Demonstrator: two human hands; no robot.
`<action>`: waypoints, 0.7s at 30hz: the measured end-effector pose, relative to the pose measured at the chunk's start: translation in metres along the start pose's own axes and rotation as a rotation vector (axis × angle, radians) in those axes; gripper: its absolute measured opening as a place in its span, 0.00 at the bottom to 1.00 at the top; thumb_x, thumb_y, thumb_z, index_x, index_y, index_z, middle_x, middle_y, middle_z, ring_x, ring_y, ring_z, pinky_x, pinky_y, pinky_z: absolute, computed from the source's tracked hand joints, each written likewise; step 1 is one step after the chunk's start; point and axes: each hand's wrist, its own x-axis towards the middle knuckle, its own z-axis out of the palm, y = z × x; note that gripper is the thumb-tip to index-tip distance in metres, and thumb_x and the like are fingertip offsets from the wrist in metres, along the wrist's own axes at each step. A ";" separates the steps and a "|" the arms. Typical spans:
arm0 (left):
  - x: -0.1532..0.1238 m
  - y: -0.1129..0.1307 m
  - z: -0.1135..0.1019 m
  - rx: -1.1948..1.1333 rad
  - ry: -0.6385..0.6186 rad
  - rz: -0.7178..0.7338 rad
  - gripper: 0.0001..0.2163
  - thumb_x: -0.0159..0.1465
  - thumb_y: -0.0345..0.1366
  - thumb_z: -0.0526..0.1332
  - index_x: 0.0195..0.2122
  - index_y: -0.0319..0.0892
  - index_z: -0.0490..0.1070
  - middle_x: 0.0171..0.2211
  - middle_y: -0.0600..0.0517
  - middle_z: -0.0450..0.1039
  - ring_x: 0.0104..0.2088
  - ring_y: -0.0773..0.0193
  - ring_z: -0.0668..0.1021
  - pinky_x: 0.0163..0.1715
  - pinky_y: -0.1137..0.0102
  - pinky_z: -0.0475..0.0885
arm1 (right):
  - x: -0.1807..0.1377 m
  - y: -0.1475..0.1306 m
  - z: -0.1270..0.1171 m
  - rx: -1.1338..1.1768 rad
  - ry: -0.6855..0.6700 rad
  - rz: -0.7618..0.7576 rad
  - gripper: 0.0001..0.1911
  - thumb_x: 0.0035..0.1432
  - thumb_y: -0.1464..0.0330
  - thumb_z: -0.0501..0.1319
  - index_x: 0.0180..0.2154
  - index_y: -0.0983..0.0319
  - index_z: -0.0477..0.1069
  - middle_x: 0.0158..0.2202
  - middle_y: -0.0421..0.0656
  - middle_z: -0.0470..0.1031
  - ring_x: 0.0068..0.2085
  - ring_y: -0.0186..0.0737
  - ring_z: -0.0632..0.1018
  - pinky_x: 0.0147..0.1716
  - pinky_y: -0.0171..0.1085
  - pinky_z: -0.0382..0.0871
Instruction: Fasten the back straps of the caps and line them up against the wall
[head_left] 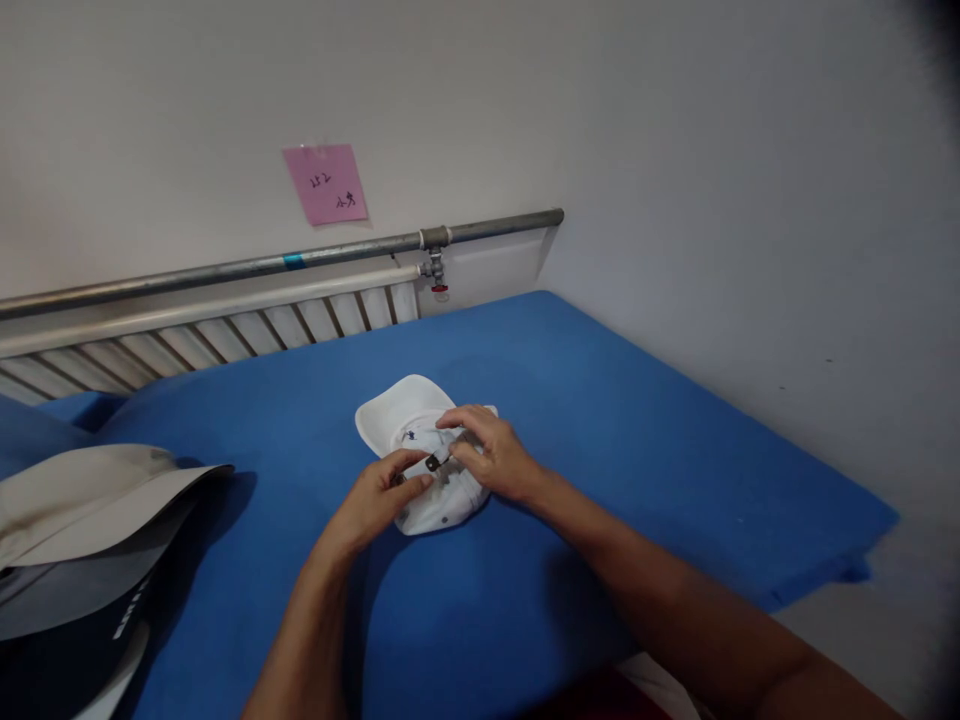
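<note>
- Head view: a small dark piece (433, 462) on the white cap (450, 502) lies between the two hands; a pale strip runs from it towards two o'clock;
- left hand (386, 492), at the cap's eight o'clock: thumb and forefinger stand slightly apart, their tips just beside the small dark piece; whether they touch it, one cannot tell;
- right hand (491, 452), at the cap's two o'clock: forefinger arched over the crown, thumb tip apart from it by the pale strip; whether it pinches the strip, one cannot tell;
- the white cap rests on the blue surface (637, 430), its brim pointing to eleven o'clock; a little dark blue mark (410, 435) shows on the crown;
- at nine o'clock from the cap, well apart, a stack of caps: a beige cap (82, 490) on top, a grey cap (94, 590) under it, then a dark cap (60, 670) bearing white marks;
- at ten o'clock, a white radiator (322, 318); above it a metal pipe (360, 249) stretches round to one o'clock, with a red-handled valve (438, 268) at twelve;
- at eleven o'clock, on the wall (465, 110), a pink note (326, 185) with handwriting.
</note>
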 end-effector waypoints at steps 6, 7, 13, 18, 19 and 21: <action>-0.001 0.003 -0.002 -0.159 0.071 0.046 0.12 0.55 0.37 0.66 0.39 0.40 0.76 0.40 0.48 0.78 0.40 0.59 0.78 0.40 0.68 0.71 | 0.002 0.000 -0.005 0.079 -0.187 -0.002 0.16 0.55 0.76 0.52 0.41 0.60 0.74 0.41 0.43 0.79 0.45 0.40 0.76 0.51 0.43 0.62; -0.002 0.004 -0.003 -0.193 0.083 0.043 0.12 0.54 0.37 0.67 0.39 0.40 0.76 0.39 0.48 0.78 0.39 0.59 0.78 0.40 0.68 0.71 | 0.003 -0.002 -0.007 0.133 -0.178 0.036 0.16 0.57 0.75 0.51 0.41 0.60 0.74 0.41 0.43 0.78 0.45 0.39 0.76 0.50 0.42 0.63; -0.005 0.003 -0.008 -0.274 0.069 0.030 0.12 0.54 0.35 0.68 0.40 0.42 0.78 0.40 0.48 0.79 0.38 0.62 0.78 0.39 0.70 0.71 | 0.007 -0.002 -0.012 0.319 -0.216 0.209 0.14 0.58 0.74 0.51 0.40 0.61 0.75 0.43 0.43 0.78 0.46 0.38 0.76 0.47 0.39 0.66; -0.005 0.002 -0.008 -0.343 0.040 0.048 0.10 0.54 0.35 0.69 0.38 0.44 0.79 0.36 0.51 0.79 0.35 0.64 0.78 0.37 0.72 0.71 | 0.004 0.002 -0.005 0.102 -0.290 0.041 0.11 0.53 0.74 0.59 0.39 0.60 0.75 0.38 0.41 0.79 0.42 0.39 0.76 0.51 0.42 0.61; -0.006 0.002 -0.009 -0.346 0.038 0.050 0.09 0.54 0.35 0.69 0.38 0.44 0.79 0.36 0.51 0.79 0.35 0.65 0.78 0.36 0.73 0.71 | 0.003 0.002 -0.003 0.059 -0.310 -0.002 0.09 0.54 0.75 0.59 0.37 0.60 0.75 0.36 0.40 0.79 0.40 0.38 0.76 0.51 0.42 0.60; -0.006 0.003 -0.010 -0.345 0.043 0.053 0.09 0.54 0.35 0.69 0.37 0.44 0.79 0.35 0.51 0.79 0.34 0.66 0.77 0.35 0.74 0.71 | 0.002 0.002 -0.001 0.000 -0.297 -0.015 0.07 0.54 0.76 0.59 0.33 0.61 0.73 0.31 0.39 0.77 0.37 0.36 0.75 0.48 0.41 0.59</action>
